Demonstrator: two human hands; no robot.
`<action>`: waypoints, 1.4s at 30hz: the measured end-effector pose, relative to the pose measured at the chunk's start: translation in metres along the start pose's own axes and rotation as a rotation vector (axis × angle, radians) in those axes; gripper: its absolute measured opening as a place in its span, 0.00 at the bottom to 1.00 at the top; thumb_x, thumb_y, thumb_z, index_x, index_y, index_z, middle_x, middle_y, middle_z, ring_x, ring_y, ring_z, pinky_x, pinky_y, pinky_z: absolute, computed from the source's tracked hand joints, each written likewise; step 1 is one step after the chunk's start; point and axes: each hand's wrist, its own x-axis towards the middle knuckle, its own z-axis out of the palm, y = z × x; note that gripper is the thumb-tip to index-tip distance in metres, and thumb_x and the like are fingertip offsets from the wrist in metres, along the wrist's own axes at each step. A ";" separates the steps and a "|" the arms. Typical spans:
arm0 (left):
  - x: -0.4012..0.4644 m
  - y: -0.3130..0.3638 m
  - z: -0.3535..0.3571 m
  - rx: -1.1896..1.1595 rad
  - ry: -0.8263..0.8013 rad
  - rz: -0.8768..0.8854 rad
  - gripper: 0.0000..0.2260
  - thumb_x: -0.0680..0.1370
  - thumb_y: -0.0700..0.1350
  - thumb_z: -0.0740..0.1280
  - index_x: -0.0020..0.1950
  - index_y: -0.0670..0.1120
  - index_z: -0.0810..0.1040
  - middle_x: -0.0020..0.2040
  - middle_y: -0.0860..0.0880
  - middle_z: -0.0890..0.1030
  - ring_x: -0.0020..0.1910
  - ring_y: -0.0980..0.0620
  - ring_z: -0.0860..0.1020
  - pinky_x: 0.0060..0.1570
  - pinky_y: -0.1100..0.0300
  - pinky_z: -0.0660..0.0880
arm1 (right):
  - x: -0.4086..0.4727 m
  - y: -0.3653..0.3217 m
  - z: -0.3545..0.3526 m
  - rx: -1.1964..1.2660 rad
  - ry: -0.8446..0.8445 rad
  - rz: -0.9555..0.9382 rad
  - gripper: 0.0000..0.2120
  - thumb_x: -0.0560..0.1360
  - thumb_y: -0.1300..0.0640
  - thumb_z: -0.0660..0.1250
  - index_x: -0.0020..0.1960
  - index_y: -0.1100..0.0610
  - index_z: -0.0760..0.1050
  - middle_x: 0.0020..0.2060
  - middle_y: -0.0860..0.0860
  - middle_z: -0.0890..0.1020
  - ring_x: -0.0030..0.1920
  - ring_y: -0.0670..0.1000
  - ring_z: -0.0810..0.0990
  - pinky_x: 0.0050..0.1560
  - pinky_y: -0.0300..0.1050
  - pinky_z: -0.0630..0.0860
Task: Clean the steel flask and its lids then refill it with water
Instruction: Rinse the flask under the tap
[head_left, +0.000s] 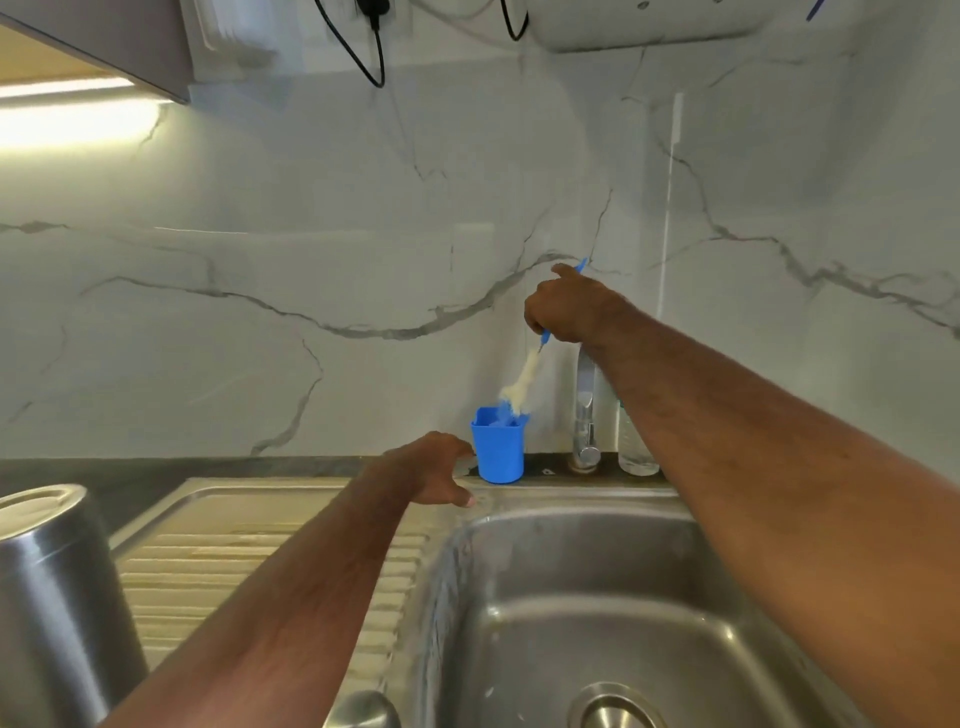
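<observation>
From the head camera I see both my bare arms stretched forward over the steel sink (613, 551). My right hand (569, 306) is raised high in front of the marble wall (311, 234), and its fingers are curled around the blue handle of a bottle brush (524, 379); the index finger lies straight along the handle and points up. The brush hangs down and to the left from my fist, tilted, and its pale sponge head is at the rim of a blue cup (498, 447), which stands upright on the dark counter behind the sink. I cannot tell if the sponge touches the cup. My left hand (431, 467) is lower, palm down, with the fingers relaxed and spread; it holds nothing. Its fingertips are just beside the blue cup, and the thumb points toward the corner of the sink rim. The steel flask (52, 587) stands at the left edge of the view, near the ribbed drainboard (249, 561), well apart from both my hands. A rounded steel piece (363, 709) shows at the bottom edge, partly cut off. The tap (584, 415) rises behind my right forearm, and a clear bottle (636, 452) stands just beside it.
</observation>
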 end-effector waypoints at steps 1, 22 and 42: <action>0.003 0.001 0.001 -0.015 0.002 0.017 0.37 0.78 0.55 0.73 0.82 0.48 0.60 0.80 0.48 0.64 0.77 0.48 0.64 0.74 0.51 0.63 | 0.003 -0.003 0.001 0.023 -0.028 0.027 0.16 0.75 0.70 0.68 0.59 0.56 0.79 0.63 0.55 0.79 0.70 0.60 0.71 0.77 0.57 0.60; 0.000 0.031 -0.017 -0.049 -0.042 0.007 0.36 0.78 0.55 0.73 0.82 0.53 0.59 0.79 0.47 0.64 0.75 0.46 0.67 0.72 0.50 0.65 | -0.038 -0.033 0.003 0.103 0.016 0.113 0.14 0.81 0.66 0.60 0.65 0.56 0.74 0.62 0.56 0.77 0.61 0.58 0.78 0.67 0.56 0.68; -0.209 0.062 -0.123 -0.125 0.274 0.070 0.09 0.75 0.48 0.77 0.47 0.44 0.82 0.40 0.50 0.82 0.38 0.54 0.79 0.45 0.56 0.78 | -0.189 -0.123 -0.084 0.531 0.126 0.042 0.13 0.77 0.62 0.63 0.59 0.53 0.76 0.56 0.56 0.79 0.55 0.59 0.79 0.54 0.50 0.71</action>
